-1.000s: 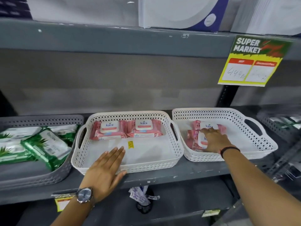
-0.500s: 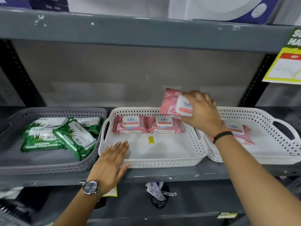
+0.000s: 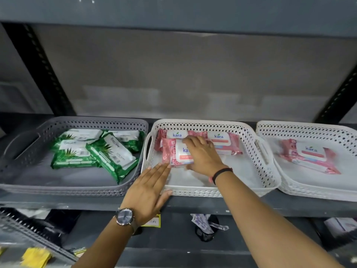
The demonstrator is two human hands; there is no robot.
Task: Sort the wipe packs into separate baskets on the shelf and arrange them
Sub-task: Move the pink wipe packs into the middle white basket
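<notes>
Three baskets stand in a row on the grey shelf. The grey basket [image 3: 34, 182] on the left holds several green wipe packs [image 3: 110, 153]. In the middle white basket [image 3: 257, 171], two pink Kara packs [image 3: 224, 141] lie along the back. My right hand [image 3: 202, 155] presses a third pink pack [image 3: 173, 154] down in front of them, fingers on its white lid. My left hand [image 3: 148, 188] lies flat and open on that basket's front left rim. The right white basket [image 3: 289, 188] holds one pink pack [image 3: 309, 155].
A perforated black upright [image 3: 38, 64] rises behind the grey basket, another at the far right [image 3: 340, 93]. The shelf above hangs low overhead. Below the shelf edge are a yellow label [image 3: 154, 221] and a dark object with crumpled paper [image 3: 206, 227].
My right hand lifted a pink pack out of the right basket, carried it left and set it down in the middle basket. My left hand stayed on that basket's rim.
</notes>
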